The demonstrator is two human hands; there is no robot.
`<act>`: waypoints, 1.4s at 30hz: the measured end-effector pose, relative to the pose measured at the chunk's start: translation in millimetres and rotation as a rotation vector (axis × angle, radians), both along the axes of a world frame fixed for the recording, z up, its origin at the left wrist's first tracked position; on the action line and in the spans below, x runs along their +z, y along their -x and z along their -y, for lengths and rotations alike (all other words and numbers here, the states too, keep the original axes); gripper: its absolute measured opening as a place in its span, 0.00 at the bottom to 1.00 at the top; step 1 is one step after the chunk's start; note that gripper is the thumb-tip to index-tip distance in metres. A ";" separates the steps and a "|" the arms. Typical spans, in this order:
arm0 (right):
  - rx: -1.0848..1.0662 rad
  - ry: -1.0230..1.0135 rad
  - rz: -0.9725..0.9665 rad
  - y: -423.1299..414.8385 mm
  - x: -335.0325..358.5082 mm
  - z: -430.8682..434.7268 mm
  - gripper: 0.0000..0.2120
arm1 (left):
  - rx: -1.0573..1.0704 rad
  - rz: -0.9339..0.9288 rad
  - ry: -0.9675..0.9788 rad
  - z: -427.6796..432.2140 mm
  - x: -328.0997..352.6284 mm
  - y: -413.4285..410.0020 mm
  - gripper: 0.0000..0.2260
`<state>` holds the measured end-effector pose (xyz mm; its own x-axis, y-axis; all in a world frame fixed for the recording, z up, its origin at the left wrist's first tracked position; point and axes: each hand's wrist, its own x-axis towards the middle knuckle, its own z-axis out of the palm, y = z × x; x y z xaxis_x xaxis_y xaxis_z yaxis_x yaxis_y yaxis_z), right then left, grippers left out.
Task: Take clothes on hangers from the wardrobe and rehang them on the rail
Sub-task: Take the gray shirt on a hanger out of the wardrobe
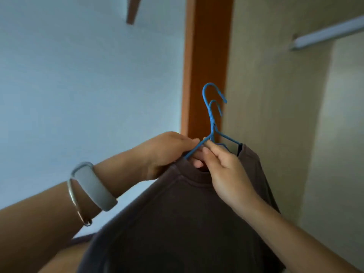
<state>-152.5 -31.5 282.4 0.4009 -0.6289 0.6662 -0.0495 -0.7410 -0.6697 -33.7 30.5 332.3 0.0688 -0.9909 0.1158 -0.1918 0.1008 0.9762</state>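
Two blue wire hangers (213, 113) are held up together in front of me, hooks pointing right. A dark brown T-shirt (177, 223) hangs from them and fills the lower middle of the view. My left hand (169, 152) grips the hangers' left shoulder wire at the shirt's collar. My right hand (226, 170) pinches the wires just below the twisted necks. The metal rail (327, 34) runs across the upper right inside the wardrobe, well above and to the right of the hooks.
An orange-brown wooden wardrobe post (206, 66) stands directly behind the hangers. The beige wardrobe interior wall (275, 85) lies to the right, a pale blue wall (88, 75) to the left. A grey wristband and a metal bangle sit on my left wrist.
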 end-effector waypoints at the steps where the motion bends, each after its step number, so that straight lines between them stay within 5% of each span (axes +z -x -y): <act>1: 0.040 0.043 -0.025 -18.2 -6.2 -10.3 0.14 | 0.077 0.069 -0.032 -16.2 -2.2 -18.1 0.13; 8: 0.373 0.257 -0.148 -130.6 -31.2 -75.1 0.16 | 0.360 0.421 -0.197 -130.3 -10.5 -126.7 0.15; 17: 0.642 0.002 -0.180 -283.3 -38.5 -117.3 0.12 | 0.630 0.507 -0.277 -197.1 -30.2 -245.4 0.12; 21: 0.580 -0.065 -0.086 -342.1 -36.2 -96.2 0.07 | 0.699 0.337 -0.258 -186.0 -46.1 -299.5 0.08; 25: 0.514 -0.024 -0.023 -401.0 -49.6 -54.1 0.06 | 0.773 0.417 -0.245 -164.9 -67.2 -357.7 0.11; 27: 0.545 -0.001 -0.086 -431.3 -63.8 -33.1 0.01 | 0.795 0.416 -0.238 -151.6 -77.9 -384.1 0.11; 33: 0.650 0.235 -0.441 -551.1 -100.7 22.2 0.25 | 0.915 0.563 -0.251 -100.5 -109.8 -462.2 0.12; 38: 0.744 0.408 -0.569 -667.7 -114.9 75.4 0.16 | 1.120 0.692 -0.253 -60.7 -129.0 -532.6 0.12; 42: 0.863 0.553 -0.584 -740.5 -105.4 111.0 0.18 | 1.250 0.595 -0.281 -42.0 -133.1 -581.2 0.12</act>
